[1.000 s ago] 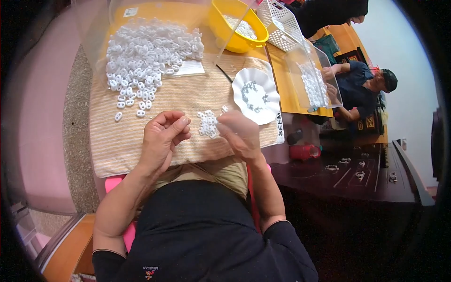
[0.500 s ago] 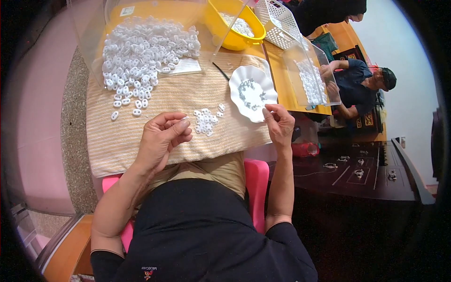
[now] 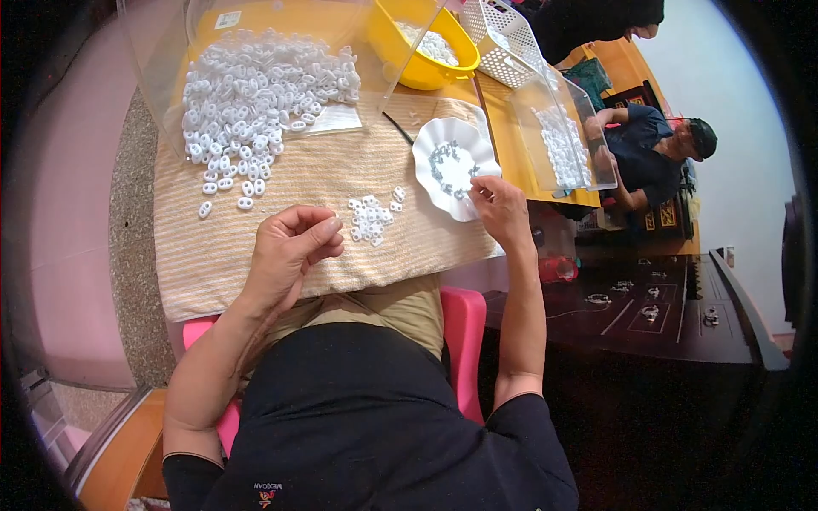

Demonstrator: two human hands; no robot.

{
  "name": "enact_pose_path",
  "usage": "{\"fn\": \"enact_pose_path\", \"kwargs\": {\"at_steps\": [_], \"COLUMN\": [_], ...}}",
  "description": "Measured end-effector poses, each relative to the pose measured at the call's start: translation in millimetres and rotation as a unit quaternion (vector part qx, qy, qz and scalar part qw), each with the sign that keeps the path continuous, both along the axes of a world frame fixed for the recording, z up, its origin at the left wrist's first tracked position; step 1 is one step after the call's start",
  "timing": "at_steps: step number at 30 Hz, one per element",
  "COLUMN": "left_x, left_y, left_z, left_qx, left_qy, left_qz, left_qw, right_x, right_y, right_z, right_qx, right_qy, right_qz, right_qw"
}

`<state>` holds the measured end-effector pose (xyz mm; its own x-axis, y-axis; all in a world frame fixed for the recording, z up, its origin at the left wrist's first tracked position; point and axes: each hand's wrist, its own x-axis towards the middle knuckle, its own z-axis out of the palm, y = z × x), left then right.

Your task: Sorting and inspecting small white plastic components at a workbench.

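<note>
My left hand (image 3: 296,247) hovers over the striped cloth with thumb and fingertips pinched together; whatever sits between them is hidden. Just right of it lies a small cluster of white plastic pieces (image 3: 371,220), each with two holes. My right hand (image 3: 501,204) reaches over the right rim of a scalloped white dish (image 3: 434,194), fingers closed near the small grey metal-looking parts (image 3: 461,194) inside. I cannot make out anything in those fingers. Farther off on the left spreads a big heap of white oval two-hole pieces (image 3: 264,94), spilling from a clear bin onto the cloth.
The striped cloth (image 3: 204,264) covers the near tabletop. A yellow basin (image 3: 426,78) and a white perforated basket (image 3: 509,60) stand at the back. A thin black stick (image 3: 398,127) lies beside the dish. At right, a co-worker (image 3: 652,153) reaches to a clear bin (image 3: 596,149) of white pieces.
My right hand has moved left and slightly up, from beside the dish's rim to over it, near the grey parts. My left hand has hardly moved.
</note>
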<state>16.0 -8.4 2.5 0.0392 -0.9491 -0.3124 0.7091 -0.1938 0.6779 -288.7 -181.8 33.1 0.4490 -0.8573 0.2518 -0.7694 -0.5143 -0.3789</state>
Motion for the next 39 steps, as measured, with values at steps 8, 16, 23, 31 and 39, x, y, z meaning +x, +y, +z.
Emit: {"fn": "enact_pose_path", "kwargs": {"at_steps": [8,16,23,31,39], "left_x": [-0.5,1.1,1.6,2.0,1.4], "left_y": [0.5,0.9,0.8,0.9,1.0], "left_z": [3.0,0.6,2.4,2.7,2.9], "left_qx": [0.004,0.002,0.007,0.009,0.01], "left_qy": [-0.006,-0.002,-0.001,-0.001,-0.004], "left_qz": [0.01,-0.009,-0.009,-0.011,-0.009], "left_qw": [1.0,1.0,1.0,1.0,1.0], "right_x": [12.6,17.8,20.4,22.5,28.2], "right_y": [-5.7,-10.8,-12.3,-12.1,-10.9], "right_z": [9.3,8.3,6.2,7.8,9.9], "right_qx": [0.062,0.05,0.07,0.061,0.046], "right_qy": [0.108,0.129,0.112,0.15,0.168], "right_qz": [0.0,0.031,0.023,0.037,0.045], "right_qw": [0.992,0.99,0.991,0.986,0.984]}}
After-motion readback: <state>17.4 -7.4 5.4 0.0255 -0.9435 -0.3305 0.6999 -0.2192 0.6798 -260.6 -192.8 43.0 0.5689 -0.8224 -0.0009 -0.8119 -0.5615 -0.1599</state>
